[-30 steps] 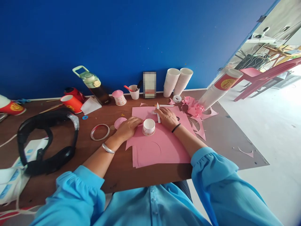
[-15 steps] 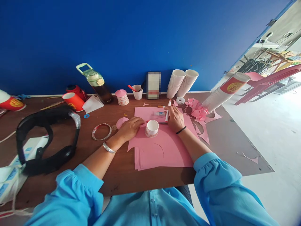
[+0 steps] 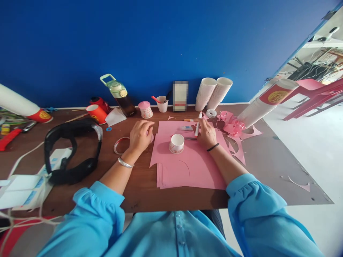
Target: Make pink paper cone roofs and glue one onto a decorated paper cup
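My right hand (image 3: 207,134) grips a white marker (image 3: 197,129) with a red end, above the right side of a stack of pink paper (image 3: 174,175). My left hand (image 3: 141,136) is left of the stack, holding nothing, thumb and fingers apart. It partly covers a pink paper disc (image 3: 152,139) and sits beside a tape roll (image 3: 115,147). Between my hands, a short white paper cup (image 3: 177,144) with red drawing stands on the pink paper. A glue tube (image 3: 185,128), an orange-and-white marker (image 3: 189,120) and a dark slim item (image 3: 191,139) lie near my right hand.
Along the blue wall stand a bottle (image 3: 123,100), a pink-roofed cup (image 3: 145,111), a pen cup (image 3: 162,105) and stacked cups (image 3: 205,93). Pink scraps (image 3: 233,125) and a leaning cup stack (image 3: 257,110) lie right. A black headband-like strap (image 3: 49,150) and power strip (image 3: 57,160) lie left.
My left hand has moved left and up, off the cup's side and over by the pink disc. My right hand still holds the marker. The view has turned slightly left.
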Demonstrator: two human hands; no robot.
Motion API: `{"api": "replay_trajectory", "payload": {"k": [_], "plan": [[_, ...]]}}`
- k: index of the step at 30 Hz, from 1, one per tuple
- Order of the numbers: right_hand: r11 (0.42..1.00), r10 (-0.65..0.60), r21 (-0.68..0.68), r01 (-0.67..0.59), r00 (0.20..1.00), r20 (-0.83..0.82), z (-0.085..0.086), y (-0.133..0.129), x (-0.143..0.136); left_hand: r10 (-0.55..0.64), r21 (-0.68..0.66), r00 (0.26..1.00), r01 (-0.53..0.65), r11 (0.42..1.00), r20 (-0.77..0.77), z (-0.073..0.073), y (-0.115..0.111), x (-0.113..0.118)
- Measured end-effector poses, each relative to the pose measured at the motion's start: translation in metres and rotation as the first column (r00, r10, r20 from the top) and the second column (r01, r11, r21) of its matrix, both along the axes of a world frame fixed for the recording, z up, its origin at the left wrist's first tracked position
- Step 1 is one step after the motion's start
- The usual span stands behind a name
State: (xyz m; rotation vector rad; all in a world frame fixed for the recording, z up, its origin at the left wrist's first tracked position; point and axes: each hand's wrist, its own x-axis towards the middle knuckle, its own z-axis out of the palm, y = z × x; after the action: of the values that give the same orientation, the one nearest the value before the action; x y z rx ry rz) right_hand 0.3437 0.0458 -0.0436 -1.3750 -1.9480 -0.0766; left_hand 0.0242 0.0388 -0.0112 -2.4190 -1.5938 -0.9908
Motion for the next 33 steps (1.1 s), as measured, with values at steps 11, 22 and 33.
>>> {"api": "replay_trajectory", "payload": {"k": [11, 22, 33], "plan": [[0.985, 0.121, -0.077, -0.158, 0.928, -0.352, 0.021, -0.020, -0.010, 0.053, -0.157, 0.998, -0.058, 0.986, -0.033, -0.004, 0.004, -0.005], [0.722, 0.543, -0.200, -0.662, 0.722, -0.429, 0.030, -0.040, -0.033, -0.154, -0.172, 0.988, 0.152, 0.973, 0.000, -0.016, 0.002, 0.004], [0.831, 0.417, -0.192, -0.522, 0.814, -0.405, 0.045, -0.042, -0.015, -0.300, -0.285, 0.942, 0.250, 0.925, -0.147, -0.022, -0.002, 0.013]]}}
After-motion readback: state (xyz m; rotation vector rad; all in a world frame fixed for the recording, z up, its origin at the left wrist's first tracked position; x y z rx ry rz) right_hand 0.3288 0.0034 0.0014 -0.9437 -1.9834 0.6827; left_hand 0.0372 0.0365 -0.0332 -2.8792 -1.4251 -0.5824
